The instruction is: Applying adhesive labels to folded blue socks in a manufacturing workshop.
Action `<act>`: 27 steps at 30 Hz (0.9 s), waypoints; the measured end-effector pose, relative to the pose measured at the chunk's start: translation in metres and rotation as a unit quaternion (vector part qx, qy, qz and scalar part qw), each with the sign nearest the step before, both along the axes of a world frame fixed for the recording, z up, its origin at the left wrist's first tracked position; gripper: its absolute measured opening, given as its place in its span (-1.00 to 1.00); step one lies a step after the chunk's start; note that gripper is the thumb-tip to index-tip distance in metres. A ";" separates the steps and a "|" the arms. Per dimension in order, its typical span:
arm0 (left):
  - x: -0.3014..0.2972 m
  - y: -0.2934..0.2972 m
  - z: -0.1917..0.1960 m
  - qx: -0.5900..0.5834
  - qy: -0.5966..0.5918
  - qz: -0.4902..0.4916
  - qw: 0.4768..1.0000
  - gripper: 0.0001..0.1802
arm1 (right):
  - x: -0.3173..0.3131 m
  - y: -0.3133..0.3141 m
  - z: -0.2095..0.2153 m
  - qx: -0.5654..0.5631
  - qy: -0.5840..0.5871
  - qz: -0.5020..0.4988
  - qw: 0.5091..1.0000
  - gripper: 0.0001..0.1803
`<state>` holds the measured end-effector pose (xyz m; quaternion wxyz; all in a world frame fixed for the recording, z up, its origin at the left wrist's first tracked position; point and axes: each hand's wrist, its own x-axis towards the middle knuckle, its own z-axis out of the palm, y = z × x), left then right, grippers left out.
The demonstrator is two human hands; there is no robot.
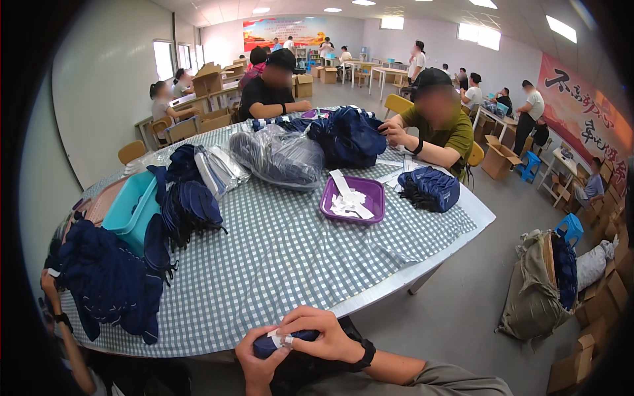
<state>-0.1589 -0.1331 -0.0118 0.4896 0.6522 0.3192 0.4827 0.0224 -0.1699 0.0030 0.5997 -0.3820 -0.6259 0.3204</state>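
Observation:
Just off the near edge of the table, both my hands hold a small dark-blue folded cloth bundle point(305, 335) with a white strip across its middle. My left hand point(259, 363) wraps round its left end, thumb on top. From the right and above, my right hand point(323, 336) closes on it, its fingers at the white strip. The underside of the bundle is hidden by my hands. Farther up the table, a purple tray point(379, 210) holds white paper strips. To its right lies a stack of dark-blue cloth pieces point(429, 188).
A checkered cloth point(284, 264) covers the table. Dark-blue garments point(109, 284) and a teal bin point(132, 204) stand at left. A clear plastic bag point(277, 158) of dark pieces lies farther back. Two people sit across the table; another person's arm point(69, 336) reaches in at left.

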 end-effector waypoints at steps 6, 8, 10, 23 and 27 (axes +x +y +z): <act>0.000 0.000 -0.005 -0.041 -0.031 -0.027 0.998 -0.51 | 0.002 -0.002 -0.004 0.006 -0.002 -0.032 0.999 -0.74; -0.001 0.002 -0.006 -0.030 -0.029 -0.048 0.998 -0.52 | 0.003 -0.002 -0.004 0.017 -0.013 -0.042 0.999 -0.72; -0.002 0.006 -0.013 -0.044 -0.037 -0.064 0.996 -0.53 | 0.003 -0.003 -0.002 -0.007 0.004 -0.064 0.998 -0.73; 0.000 0.011 -0.025 -0.075 -0.082 -0.129 0.985 -0.53 | 0.002 -0.008 -0.003 0.010 -0.007 -0.097 0.995 -0.73; 0.009 0.004 -0.010 -0.153 -0.101 -0.115 0.976 -0.53 | -0.001 -0.009 -0.002 0.067 -0.018 -0.128 0.989 -0.74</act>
